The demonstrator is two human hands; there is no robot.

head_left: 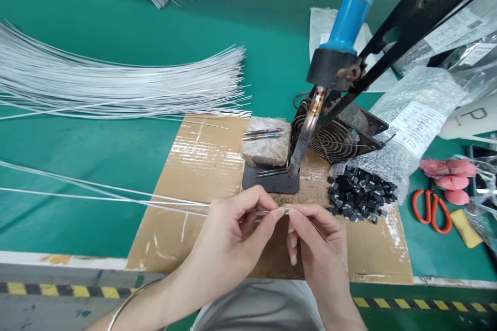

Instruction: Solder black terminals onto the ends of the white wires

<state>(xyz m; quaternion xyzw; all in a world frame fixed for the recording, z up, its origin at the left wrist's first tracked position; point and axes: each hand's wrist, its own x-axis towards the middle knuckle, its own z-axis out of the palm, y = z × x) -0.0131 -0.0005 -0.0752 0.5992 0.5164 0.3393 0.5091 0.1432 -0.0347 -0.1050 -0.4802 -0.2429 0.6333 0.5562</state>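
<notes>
My left hand (236,238) is closed in a pinch on a few thin white wires (174,202), which run off to the left edge. My right hand (320,243) is closed too, its thumb and forefinger tips meeting the left ones at the wire ends. A fine silvery wire (334,251) trails from the right fingertips back over that hand. What exactly lies between the fingertips is too small to make out. Just above the hands, a soldering iron (310,124) with a blue handle points down in a black clamp, its tip near a dark plate (267,182).
A worn block (267,150) with metal tips stands on the plate, beside a black fan (337,134). Small black parts (361,194) are heaped to the right, near bubble-wrap bags (417,114) and orange scissors (432,211). Cardboard (194,165) lies underneath. White wire bundles (128,85) lie left.
</notes>
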